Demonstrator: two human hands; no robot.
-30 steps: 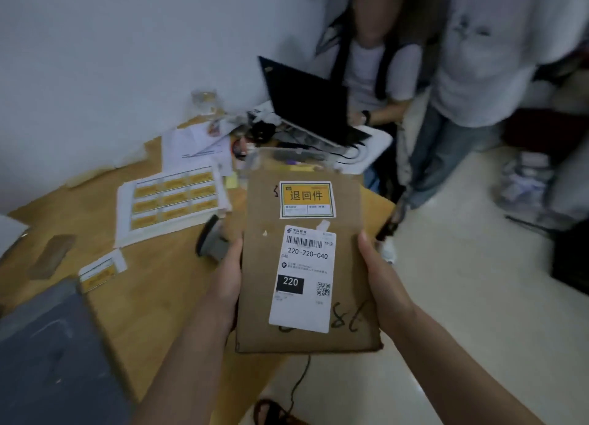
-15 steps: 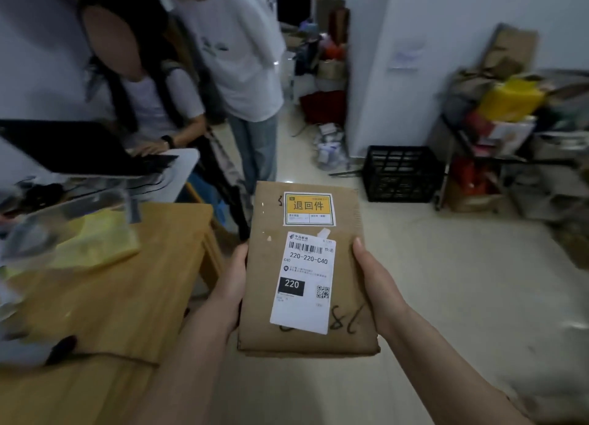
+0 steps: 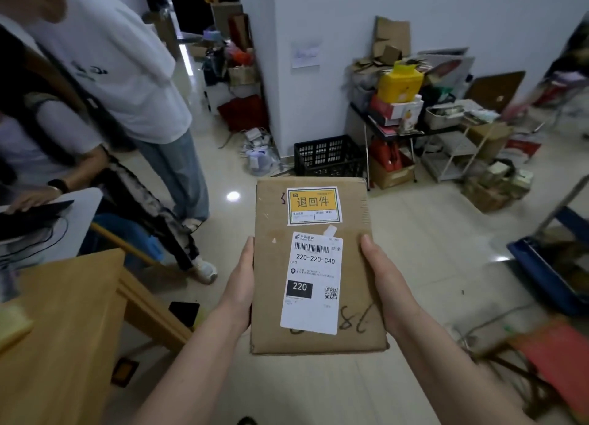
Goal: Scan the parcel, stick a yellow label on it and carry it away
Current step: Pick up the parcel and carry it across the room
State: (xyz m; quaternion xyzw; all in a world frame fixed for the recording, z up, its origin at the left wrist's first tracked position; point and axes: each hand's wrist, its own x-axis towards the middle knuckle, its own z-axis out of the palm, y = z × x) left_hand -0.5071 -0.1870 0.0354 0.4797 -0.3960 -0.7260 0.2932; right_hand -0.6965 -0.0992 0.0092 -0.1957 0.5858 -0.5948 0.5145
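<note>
Pale tiled floor (image 3: 414, 233) lies beneath a flat brown cardboard parcel (image 3: 360, 297) bearing a yellow label (image 3: 314, 205), long axis pointing away, left hand (image 3: 240, 284) and right hand (image 3: 387, 284) gripping its sides.

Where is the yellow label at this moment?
In the head view the yellow label is stuck on the far end of the parcel, just above the white shipping label, between left hand and right hand.

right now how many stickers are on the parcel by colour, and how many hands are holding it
yellow label: 1
white shipping label: 1
hands on the parcel: 2, left hand and right hand
total: 2 stickers, 2 hands
</note>
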